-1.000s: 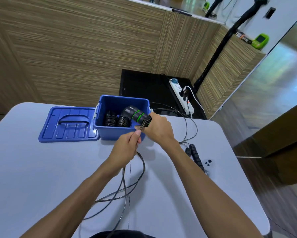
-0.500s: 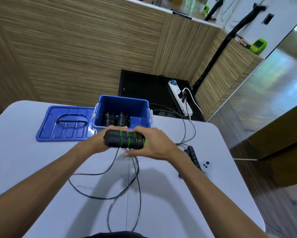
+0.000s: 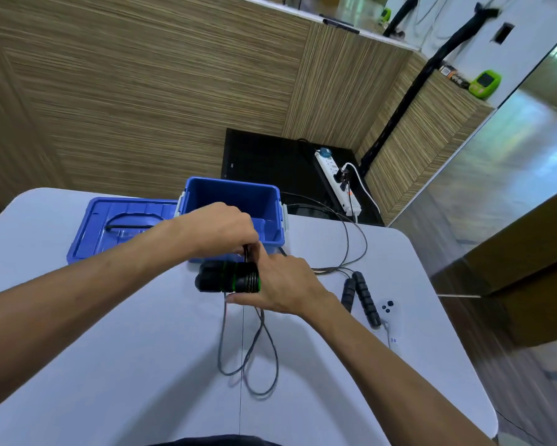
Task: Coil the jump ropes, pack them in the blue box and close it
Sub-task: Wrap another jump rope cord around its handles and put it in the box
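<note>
Centrally, right hand grasps green-banded jump rope handles; left hand pinches black cord above, before open blue box.

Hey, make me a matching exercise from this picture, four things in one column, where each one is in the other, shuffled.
Things:
1. blue lid
2. green-banded handles
3. black-handled jump rope
4. power strip

Places:
A. on the floor beyond the table
B. flat on the table, left of the blue box
C. held at the right hand, in front of the box
D. lying on the table, right of the hands

Pairs: 1-B, 2-C, 3-D, 4-A
</note>
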Available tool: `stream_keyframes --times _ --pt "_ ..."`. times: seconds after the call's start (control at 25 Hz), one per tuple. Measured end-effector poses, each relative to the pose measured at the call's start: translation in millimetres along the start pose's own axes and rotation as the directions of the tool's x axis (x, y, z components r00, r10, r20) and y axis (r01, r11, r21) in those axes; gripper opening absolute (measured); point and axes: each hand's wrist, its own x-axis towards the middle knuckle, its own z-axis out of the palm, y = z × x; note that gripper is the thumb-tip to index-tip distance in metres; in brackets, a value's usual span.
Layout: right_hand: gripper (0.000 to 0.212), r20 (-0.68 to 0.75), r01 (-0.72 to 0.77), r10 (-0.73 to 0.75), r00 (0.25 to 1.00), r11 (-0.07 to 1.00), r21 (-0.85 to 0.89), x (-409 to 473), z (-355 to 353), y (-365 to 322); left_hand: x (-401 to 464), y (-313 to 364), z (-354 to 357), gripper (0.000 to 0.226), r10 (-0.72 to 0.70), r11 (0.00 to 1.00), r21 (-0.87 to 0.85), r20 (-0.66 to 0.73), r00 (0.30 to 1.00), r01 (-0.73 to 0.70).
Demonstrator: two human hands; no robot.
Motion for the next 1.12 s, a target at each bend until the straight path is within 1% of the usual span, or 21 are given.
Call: stream_keyframes --times 0.08,0.16,0.2,0.24,0.28,0.32,0.4,0.48,0.56,0.64,0.68,0.72,0.76,0.8,0.84,0.88,0.92,0.96,1.0,1.04,1.12 --pt "0.074 -0.012 -0.079 0.079 0.997 0.997 -0.012 7 1 2 2 12 -7 0.018 -0.053 0.994 0.097 -0.012 0.999 0.054" --pt "0.061 -0.070 -0.154 0.154 0.986 0.988 0.002 12 -2 8 2 26 -11 0.026 -0.145 0.985 0.098 -0.005 0.989 0.145" --pt "0.058 -0.118 -0.179 0.180 0.977 0.984 0.015 14 -5 13 2 35 -12 0.031 -0.220 0.973 0.061 -0.009 0.975 0.220" --pt "0.058 -0.160 -0.191 0.192 0.968 0.981 0.024 16 -8 16 2 43 -9 0.035 -0.323 0.946 -0.032 -0.040 0.945 0.322" --pt "0.062 -0.191 -0.193 0.194 0.962 0.981 0.021 19 -12 18 2 48 -5 0.036 -0.434 0.896 -0.132 -0.063 0.899 0.424" --pt "0.067 -0.210 -0.199 0.197 0.958 0.980 0.011 22 -15 20 2 53 0 0.034 -0.517 0.841 -0.234 -0.083 0.852 0.488" --pt "0.077 -0.209 -0.227 0.220 0.953 0.974 -0.013 28 -20 21 1 61 11 0.023 -0.637 0.722 -0.417 -0.088 0.766 0.553" --pt "0.079 -0.203 -0.239 0.229 0.952 0.971 -0.026 32 -17 19 -2 70 17 0.013 -0.701 0.611 -0.586 -0.088 0.708 0.532" --pt "0.077 -0.207 -0.240 0.229 0.951 0.971 -0.026 33 -14 16 -6 82 20 0.002 -0.753 0.535 -0.703 -0.146 0.642 0.468" --pt "0.077 -0.205 -0.235 0.227 0.952 0.972 -0.016 33 -13 14 -11 91 26 0.010 -0.807 0.469 -0.780 -0.187 0.561 0.415" --pt "0.078 -0.203 -0.240 0.232 0.951 0.971 -0.016 33 -12 13 -12 93 30 0.013 -0.832 0.415 -0.829 -0.179 0.525 0.375" --pt "0.079 -0.199 -0.247 0.239 0.951 0.969 -0.017 33 -11 12 -10 94 36 0.019 -0.864 0.305 -0.898 -0.120 0.489 0.318" --pt "0.080 -0.191 -0.253 0.245 0.951 0.967 -0.018 34 -11 11 -9 94 40 0.023 -0.886 0.119 -0.964 0.005 0.463 0.238" --pt "0.081 -0.180 -0.255 0.248 0.952 0.967 -0.018 35 -11 10 -8 93 43 0.028 -0.870 -0.108 -0.985 0.161 0.465 0.138" --pt "0.082 -0.168 -0.258 0.251 0.953 0.966 -0.022 35 -11 9 -7 91 47 0.033 -0.818 -0.314 -0.949 0.290 0.496 0.037" --pt "0.084 -0.161 -0.262 0.255 0.954 0.964 -0.030 37 -10 8 -8 89 49 0.037 -0.760 -0.453 -0.891 0.368 0.537 -0.031" --pt "0.085 -0.160 -0.263 0.254 0.954 0.964 -0.037 39 -10 8 -11 88 51 0.039 -0.719 -0.516 -0.855 0.394 0.572 -0.060" --pt "0.085 -0.160 -0.259 0.250 0.955 0.965 -0.044 41 -11 7 -15 87 52 0.039 -0.709 -0.508 -0.859 0.382 0.592 -0.054" --pt "0.085 -0.161 -0.253 0.242 0.957 0.966 -0.050 43 -11 4 -20 86 54 0.039 -0.726 -0.456 -0.889 0.349 0.592 -0.035" --pt "0.086 -0.160 -0.251 0.240 0.957 0.966 -0.054 45 -11 0 -26 85 54 0.039 -0.760 -0.377 -0.926 0.302 0.576 -0.012" --pt "0.085 -0.138 -0.259 0.252 0.958 0.965 -0.035 51 -12 -9 -34 81 55 0.037 -0.834 -0.225 -0.974 0.212 0.509 0.037"
